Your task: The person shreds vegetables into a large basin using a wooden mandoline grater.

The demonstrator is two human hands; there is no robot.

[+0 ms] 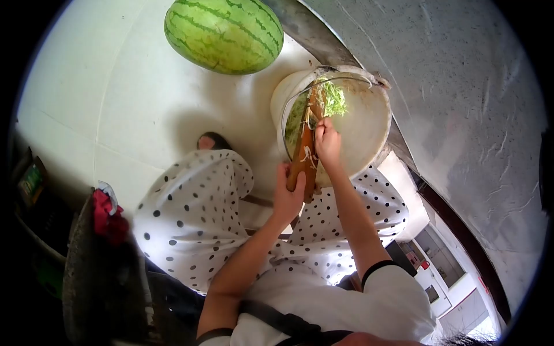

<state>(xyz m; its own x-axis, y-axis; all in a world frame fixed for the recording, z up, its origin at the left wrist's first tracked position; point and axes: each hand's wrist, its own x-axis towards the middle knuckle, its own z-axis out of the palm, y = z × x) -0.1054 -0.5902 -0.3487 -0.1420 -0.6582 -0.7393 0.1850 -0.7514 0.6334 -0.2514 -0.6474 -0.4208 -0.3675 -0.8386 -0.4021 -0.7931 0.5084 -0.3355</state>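
A long wooden grater board leans into a white bucket, with pale shreds stuck along its face. My left hand grips the board's near end, thumb on top, outside the bucket rim. Over the middle of the board, my right hand is closed in a fist against its right edge. Whatever lies inside that fist is hidden by the fingers. Light green vegetable shreds are heaped in the bucket beside the board's far end. The bucket's thin wire handle lies across its left side.
A whole striped watermelon rests on the pale floor beyond the bucket. A grey wall rises close on the right. My polka-dot trouser legs flank the bucket's near side. Red cloth hangs among dark items at the left.
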